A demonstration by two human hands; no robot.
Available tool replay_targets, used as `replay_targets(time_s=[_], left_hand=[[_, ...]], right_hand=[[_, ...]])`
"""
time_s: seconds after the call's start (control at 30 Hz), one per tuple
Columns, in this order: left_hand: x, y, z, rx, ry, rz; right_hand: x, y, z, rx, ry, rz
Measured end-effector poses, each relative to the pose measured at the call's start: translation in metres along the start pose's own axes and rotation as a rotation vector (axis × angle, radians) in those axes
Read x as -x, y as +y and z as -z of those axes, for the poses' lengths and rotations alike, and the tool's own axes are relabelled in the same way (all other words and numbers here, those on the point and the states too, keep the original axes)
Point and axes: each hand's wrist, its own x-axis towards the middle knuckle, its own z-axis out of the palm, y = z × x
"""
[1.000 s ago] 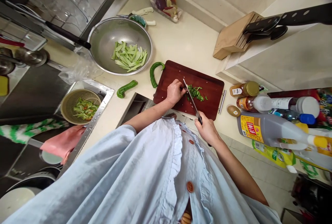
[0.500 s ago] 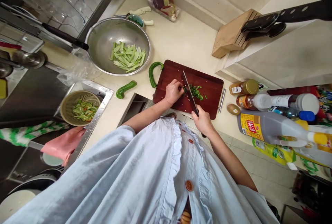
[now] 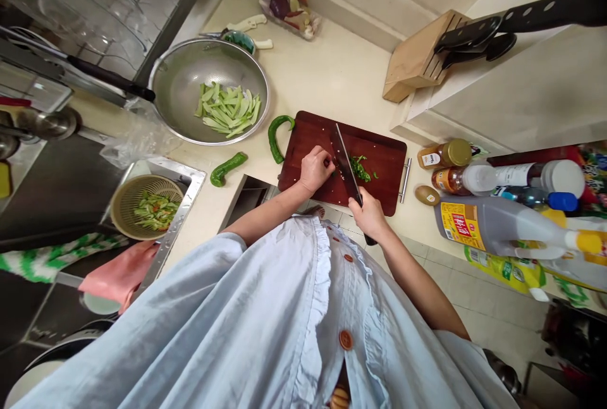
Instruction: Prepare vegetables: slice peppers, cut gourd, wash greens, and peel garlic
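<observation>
A dark red cutting board [image 3: 303, 137] lies on the counter in front of me. My right hand [image 3: 368, 212] grips the dark handle of a kitchen knife [image 3: 346, 157], its blade slanting across the board. Left of the blade, my left hand [image 3: 317, 169] rests over the board with its fingers curled closed. A dark green bit shows by those fingertips, but what they hold is hidden. Chopped green pepper [image 3: 361, 169] lies in a small heap right of the blade. Two whole green peppers are near the board: a curved pepper [image 3: 275, 138] at its left edge and another pepper [image 3: 228, 169] farther left.
A wok [image 3: 165, 80] with sliced green pieces [image 3: 228, 109] stands at the upper left. In the sink sits a colander [image 3: 119, 207] of cut vegetables. A knife block [image 3: 410, 61] stands at the back right. Bottles, including a large sauce bottle [image 3: 507, 222], and a kiwi [image 3: 427, 195] line the right.
The knife has shifted slightly away from my left fingers, and less green shows between them and the blade. My view has moved a little.
</observation>
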Motion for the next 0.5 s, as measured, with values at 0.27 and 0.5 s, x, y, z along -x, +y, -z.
replay_targets(time_s=[0.27,0.5], left_hand=[[0.0,0.001,0.001,0.007,-0.008,0.003],[-0.002,-0.001,0.003,0.004,0.01,-0.034]], right_hand=[[-0.013,0.0,-0.013,-0.115,-0.014,-0.026],[-0.01,-0.004,-0.012,-0.101,-0.011,-0.05]])
